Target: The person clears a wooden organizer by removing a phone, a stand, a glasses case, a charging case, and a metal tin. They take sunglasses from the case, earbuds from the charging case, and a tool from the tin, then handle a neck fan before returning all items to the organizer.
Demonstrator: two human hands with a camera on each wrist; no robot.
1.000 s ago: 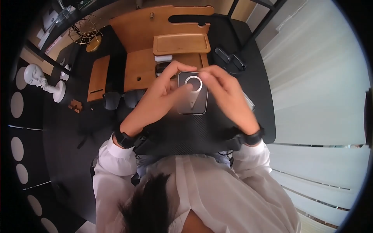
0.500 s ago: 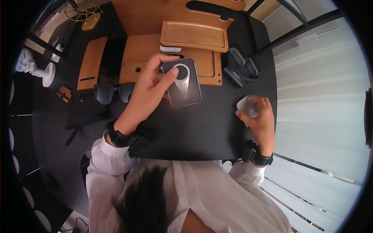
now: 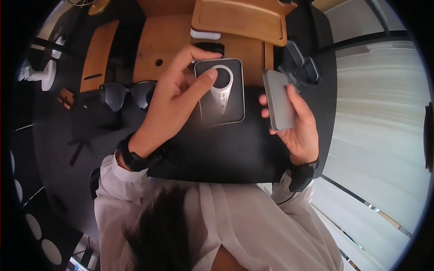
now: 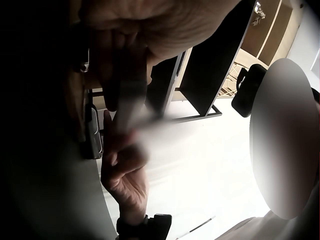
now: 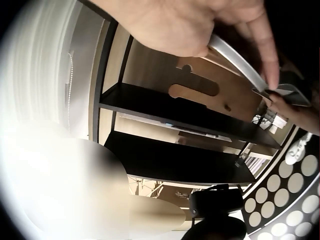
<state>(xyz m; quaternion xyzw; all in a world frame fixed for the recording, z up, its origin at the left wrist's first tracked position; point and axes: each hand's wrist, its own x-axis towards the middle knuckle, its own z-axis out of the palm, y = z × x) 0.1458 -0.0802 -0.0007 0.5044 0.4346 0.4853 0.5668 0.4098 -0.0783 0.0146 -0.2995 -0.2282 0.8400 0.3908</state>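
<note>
In the head view the left hand (image 3: 174, 101) holds a dark rounded tin (image 3: 221, 110) with a silver ring and pointed emblem, its thumb lying on the ring. To the right, the right hand (image 3: 300, 122) grips a plain grey metal lid or case (image 3: 279, 101) by its edges, tilted, apart from the tin. The right wrist view shows that grey piece's thin edge (image 5: 237, 60) between thumb and fingers of the right hand (image 5: 190, 20). The left wrist view is dark and blurred around the left hand (image 4: 165, 25).
Sunglasses (image 3: 113, 97) lie left of the left hand. Behind stand a wooden organizer (image 3: 156, 40) with a raised tray (image 3: 239, 20), and a white case (image 3: 205, 34). A black glasses-like object (image 3: 312, 70) is at right; a small brown piece (image 3: 66, 98) is at left.
The right hand left the tin, reached to the table's right side, took hold of the grey piece and raised it beside the tin. The left hand still holds the tin.
</note>
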